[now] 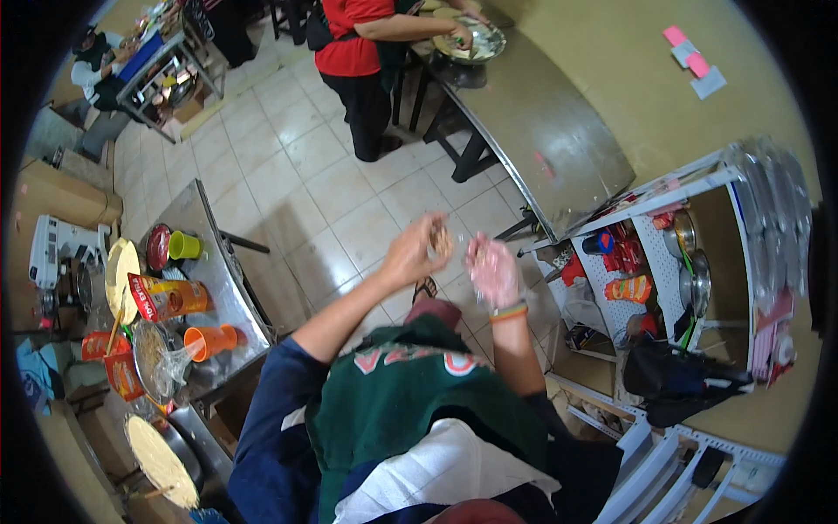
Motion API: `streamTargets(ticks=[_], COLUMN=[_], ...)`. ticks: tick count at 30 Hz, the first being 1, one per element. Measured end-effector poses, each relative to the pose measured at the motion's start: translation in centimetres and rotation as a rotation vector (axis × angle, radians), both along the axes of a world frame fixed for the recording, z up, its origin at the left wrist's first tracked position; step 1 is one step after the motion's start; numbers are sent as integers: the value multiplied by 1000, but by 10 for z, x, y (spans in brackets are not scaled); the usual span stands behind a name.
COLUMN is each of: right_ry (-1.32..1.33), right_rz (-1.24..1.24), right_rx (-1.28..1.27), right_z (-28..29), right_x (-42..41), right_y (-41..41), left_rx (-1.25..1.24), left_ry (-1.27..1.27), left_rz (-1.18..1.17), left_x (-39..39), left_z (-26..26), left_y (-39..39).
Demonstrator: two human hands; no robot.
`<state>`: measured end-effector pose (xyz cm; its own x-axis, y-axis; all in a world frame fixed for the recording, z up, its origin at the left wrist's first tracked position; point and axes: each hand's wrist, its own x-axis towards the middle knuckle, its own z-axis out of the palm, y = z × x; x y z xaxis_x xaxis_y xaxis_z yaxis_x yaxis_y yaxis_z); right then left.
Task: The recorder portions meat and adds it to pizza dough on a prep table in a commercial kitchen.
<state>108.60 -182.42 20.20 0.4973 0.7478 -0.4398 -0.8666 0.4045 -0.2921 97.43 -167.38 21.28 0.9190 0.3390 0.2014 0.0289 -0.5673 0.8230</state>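
Observation:
My left hand (419, 252) is raised in front of the apron, its fingers curled round a lump of brown, crumbly food (443, 243). To the right of it, a short gap away, my right hand (492, 270) is turned palm up in what looks like a clear plastic glove. A bit of something brownish shows near its fingers, too small to make out. An orange-and-green band (508, 312) circles the right wrist. Both hands are over the tiled floor, touching neither table. On the metal table at left, a bowl of brown crumbly filling (156, 354) stands beside an orange plastic cup (211, 342).
A green cup (185, 245), food pouches (171, 298) and a tray of pale dough (122, 278) are at left; below stands a basin of pale batter (160, 462). A person in red (353, 39) works at a long table (543, 124). A white shelf (661, 262) holds pans and packets.

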Motion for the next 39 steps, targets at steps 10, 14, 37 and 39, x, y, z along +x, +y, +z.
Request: streamTargets(ticks=[10, 14, 37, 39], right_ry=[-818, -1640, -1461, -1408], right_rz=[90, -15, 96, 235], right_rx=[-82, -231, 91, 161], right_z=[73, 71, 64, 69], right_x=[148, 148, 207, 193], right_y=[189, 254, 457, 490], left_rx=[-38, -93, -443, -423], left_ry=[62, 4, -72, -91], left_rz=[222, 224, 410, 502], left_x=[137, 166, 194, 172], left_z=[23, 18, 14, 8], left_y=[124, 178, 357, 378])
